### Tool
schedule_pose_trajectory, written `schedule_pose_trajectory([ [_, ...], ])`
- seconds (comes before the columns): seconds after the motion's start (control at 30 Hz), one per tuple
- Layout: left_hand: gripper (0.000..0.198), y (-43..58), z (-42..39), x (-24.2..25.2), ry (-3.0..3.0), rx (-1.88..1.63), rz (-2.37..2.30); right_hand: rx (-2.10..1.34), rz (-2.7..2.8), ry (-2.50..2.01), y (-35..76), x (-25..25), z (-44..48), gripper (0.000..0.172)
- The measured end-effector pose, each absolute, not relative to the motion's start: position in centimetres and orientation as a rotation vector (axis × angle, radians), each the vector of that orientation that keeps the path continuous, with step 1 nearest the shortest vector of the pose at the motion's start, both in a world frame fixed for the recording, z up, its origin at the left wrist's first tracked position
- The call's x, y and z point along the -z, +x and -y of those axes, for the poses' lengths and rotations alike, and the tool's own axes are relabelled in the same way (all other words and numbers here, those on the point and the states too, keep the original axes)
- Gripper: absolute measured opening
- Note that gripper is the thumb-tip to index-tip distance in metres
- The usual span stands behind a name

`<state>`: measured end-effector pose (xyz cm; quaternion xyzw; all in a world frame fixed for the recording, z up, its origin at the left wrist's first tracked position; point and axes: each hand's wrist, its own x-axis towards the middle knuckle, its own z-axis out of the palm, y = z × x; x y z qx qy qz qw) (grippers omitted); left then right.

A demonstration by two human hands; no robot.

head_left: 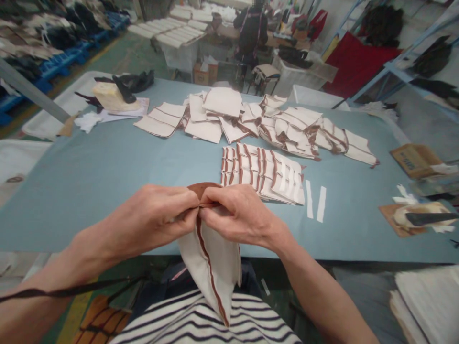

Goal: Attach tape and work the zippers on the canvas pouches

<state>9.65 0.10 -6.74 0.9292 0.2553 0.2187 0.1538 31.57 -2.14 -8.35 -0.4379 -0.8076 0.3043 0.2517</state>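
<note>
A cream fabric piece with brown edging (211, 253) hangs down from both hands in front of my striped shirt. My left hand (161, 210) pinches its brown top edge between thumb and fingers. Close against it, my right hand (236, 210) pinches the same edge from the other side. The fingertips of the two hands nearly touch. Just beyond my hands, a neat row of overlapping cream pieces with brown edges (251, 167) lies on the blue-grey table (107, 191). Two white strips (321, 204) lie to the right of that row.
A loose heap of cream pieces (222, 102) spreads across the table's far side. A yellowish block with a black strap (109, 95) stands at far left. A cardboard box (414, 160) and a tape-like roll on a brown board (405, 217) sit at right. A person (251, 33) stands in the background.
</note>
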Motion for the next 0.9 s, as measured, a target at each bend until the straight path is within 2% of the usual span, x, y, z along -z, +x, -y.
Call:
schedule_pose_trajectory([
  [0.1, 0.033, 10.0, -0.1, 7.7, 2.754, -0.738, -0.793, -0.868, 2.078, -1.217, 31.3, 9.0, 2.2, 0.017],
  [0.3, 0.028, 9.6, -0.3, 9.7, 2.691, -0.771, -0.811, -0.897, 2.106, -1.292, 31.3, 9.5, 2.3, 0.016],
  [0.47, 0.016, 9.3, -0.9, 9.7, 2.428, -0.661, -0.850, -1.057, 2.019, -1.249, 32.2, 9.6, 1.8, 0.007],
  [0.73, 0.023, 9.3, -3.4, 8.3, 2.272, -0.381, -0.836, -0.927, 2.125, -1.305, 32.1, 9.6, 0.2, 0.011],
  [0.9, 0.026, 8.9, -5.1, 8.0, 2.257, -0.359, -0.780, -0.888, 2.179, -1.271, 31.8, 9.3, -1.8, 0.016],
])
